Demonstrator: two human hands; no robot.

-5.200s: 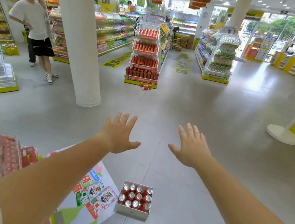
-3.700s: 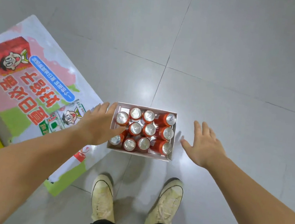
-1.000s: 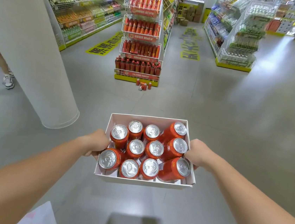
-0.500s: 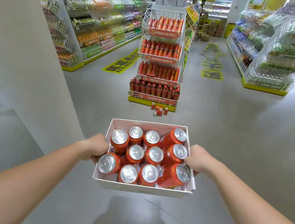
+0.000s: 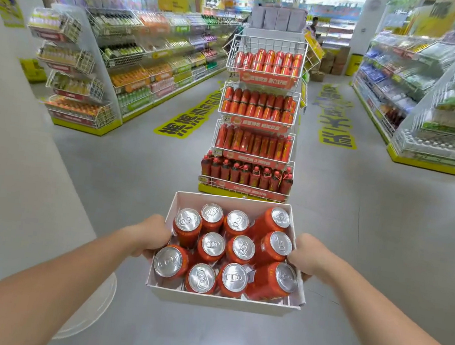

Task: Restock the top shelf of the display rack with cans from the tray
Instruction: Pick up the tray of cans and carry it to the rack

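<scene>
I see the left hand [image 5: 151,234] and right hand [image 5: 306,255] clamped on the tray [image 5: 220,299] of cans [image 5: 236,248] (red, silver-topped), display rack [image 5: 258,113] ahead.

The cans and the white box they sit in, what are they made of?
The cans look like metal: their tops are shiny silver with pull tabs, and the sides are glossy red-orange. The white box looks like thin cardboard or paperboard: matte, with flat folded walls. Both hands hold it.

Left hand [image 5: 149,234] and right hand [image 5: 307,255] grip white cardboard tray [image 5: 220,301] of red aluminium cans [image 5: 212,245], facing white wire display rack [image 5: 260,113].
</scene>
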